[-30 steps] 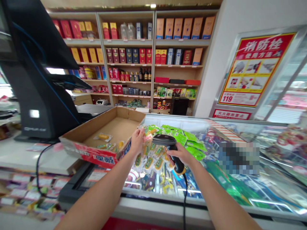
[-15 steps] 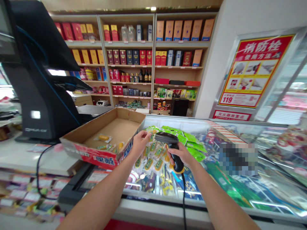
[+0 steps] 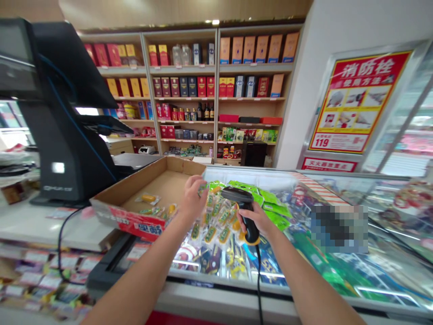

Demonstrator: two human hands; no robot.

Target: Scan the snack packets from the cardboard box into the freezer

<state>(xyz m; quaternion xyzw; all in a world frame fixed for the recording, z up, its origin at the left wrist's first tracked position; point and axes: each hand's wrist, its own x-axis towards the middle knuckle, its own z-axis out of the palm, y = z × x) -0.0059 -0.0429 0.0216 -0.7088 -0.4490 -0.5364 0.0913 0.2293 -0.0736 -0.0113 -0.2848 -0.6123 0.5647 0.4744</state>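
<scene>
My left hand [image 3: 193,197], fingers curled at snack packets [image 3: 216,230], grip unclear, my right hand [image 3: 257,221], its fingers clamped on a black barcode scanner [image 3: 244,212]

The shop is evenly bright under ceiling lights [image 3: 215,21], with only soft shadows, while a window [image 3: 10,135] at the far left burns out nearly white. Hard glare streaks the freezer's glass lid [image 3: 372,194] and the plastic packets [image 3: 216,234]. Wide-angle distortion bends the shelving [image 3: 182,70] and the red wall poster [image 3: 358,101], the lower left corner smears into blur, and a pixelated patch [image 3: 339,229] masks part of the glass.
</scene>
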